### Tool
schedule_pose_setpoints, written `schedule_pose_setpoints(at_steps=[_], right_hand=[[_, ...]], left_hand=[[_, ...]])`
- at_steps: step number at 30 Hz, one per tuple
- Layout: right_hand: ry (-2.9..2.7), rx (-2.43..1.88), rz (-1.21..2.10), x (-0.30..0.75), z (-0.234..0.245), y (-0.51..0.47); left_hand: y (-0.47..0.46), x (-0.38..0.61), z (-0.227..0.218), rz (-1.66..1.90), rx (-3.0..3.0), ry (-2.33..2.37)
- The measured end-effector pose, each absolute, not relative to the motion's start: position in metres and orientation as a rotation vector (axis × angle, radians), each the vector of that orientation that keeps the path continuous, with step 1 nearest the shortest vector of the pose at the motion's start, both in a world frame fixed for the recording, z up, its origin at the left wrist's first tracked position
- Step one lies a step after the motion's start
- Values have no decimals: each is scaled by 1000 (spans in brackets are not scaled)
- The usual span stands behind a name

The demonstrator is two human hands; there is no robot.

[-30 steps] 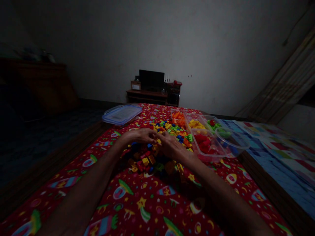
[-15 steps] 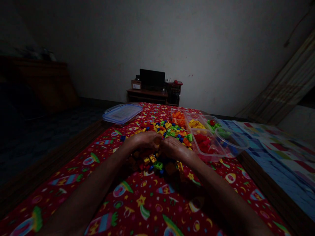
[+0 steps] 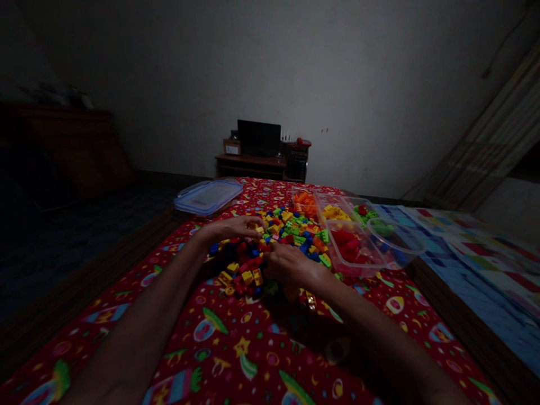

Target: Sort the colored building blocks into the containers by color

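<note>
Many small toy building bricks [image 3: 291, 228] in yellow, green, blue, red and orange lie heaped on a red patterned cloth. At the heap's left side is my left hand [image 3: 236, 227], its fingers apart and arched over the bricks, close to yellow ones. My right hand [image 3: 291, 264] reaches into the near middle of the heap with fingers curled down; whatever its fingertips hold is hidden. Between my hands and nearer me lie yellow bricks [image 3: 247, 277] and red ones. To the right stands a clear divided box [image 3: 358, 261] with bricks sorted by colour.
A clear lid with a blue rim [image 3: 208, 197] lies at the back left of the cloth [image 3: 240, 349]. Inside the box are orange bricks [image 3: 304, 202], yellow bricks [image 3: 335, 214], red bricks [image 3: 348, 242] and green bricks [image 3: 382, 226]. A round clear lid or dish [image 3: 415, 242] sits on its right side.
My hands, close together over the heap before, have moved apart. The left has shifted left and its fingers have spread; the right has come slightly nearer me. More red and yellow bricks show between them.
</note>
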State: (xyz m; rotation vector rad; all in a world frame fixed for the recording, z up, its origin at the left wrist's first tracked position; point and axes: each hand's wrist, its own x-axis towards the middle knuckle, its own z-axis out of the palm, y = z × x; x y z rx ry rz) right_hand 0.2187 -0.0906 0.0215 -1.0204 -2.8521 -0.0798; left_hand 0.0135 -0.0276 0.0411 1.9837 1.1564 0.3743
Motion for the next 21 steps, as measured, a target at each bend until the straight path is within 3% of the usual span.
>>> schedule_pose_setpoints(at_steps=[15,18,21], right_hand=[[-2669,-1012,92,234,6,-70],[-2519,-1037,304,234,7,-59],[-2159,-1126,783,234,12,-47]], left_hand=[[-26,15,33,460,1833,1071],[-26,17,32,446,1835,1022],[-29,23,33,465,1802,1029]])
